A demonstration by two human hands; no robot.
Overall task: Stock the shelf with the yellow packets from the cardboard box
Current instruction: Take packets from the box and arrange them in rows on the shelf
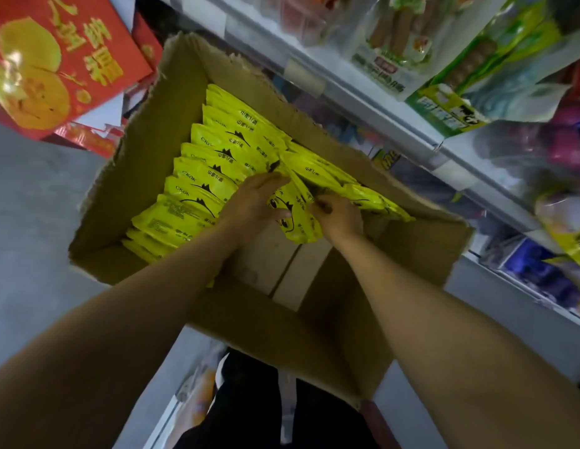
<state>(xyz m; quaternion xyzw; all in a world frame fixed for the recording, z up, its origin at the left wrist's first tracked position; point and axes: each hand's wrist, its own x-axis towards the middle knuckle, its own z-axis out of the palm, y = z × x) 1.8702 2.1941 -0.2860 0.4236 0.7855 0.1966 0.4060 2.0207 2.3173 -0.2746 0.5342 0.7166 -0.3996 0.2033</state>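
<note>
Red gift box (52,66); perhaps sausage packs (399,37)

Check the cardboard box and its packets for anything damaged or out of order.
The cardboard box has ragged, torn top edges. The left row of yellow packets stands neatly; the right row leans over unevenly where both hands, left and right, are gathering a bunch. Nothing spilled.

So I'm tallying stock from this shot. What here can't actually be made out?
All in the head view:
- Packet count: the yellow packets overlap in the cardboard box, and the left hand and right hand cover some.
- Shelf price labels: too blurred to read.
- Goods on the shelf: cut off by the right edge and blurred.
- Red carton: cut off by the left edge.
</note>
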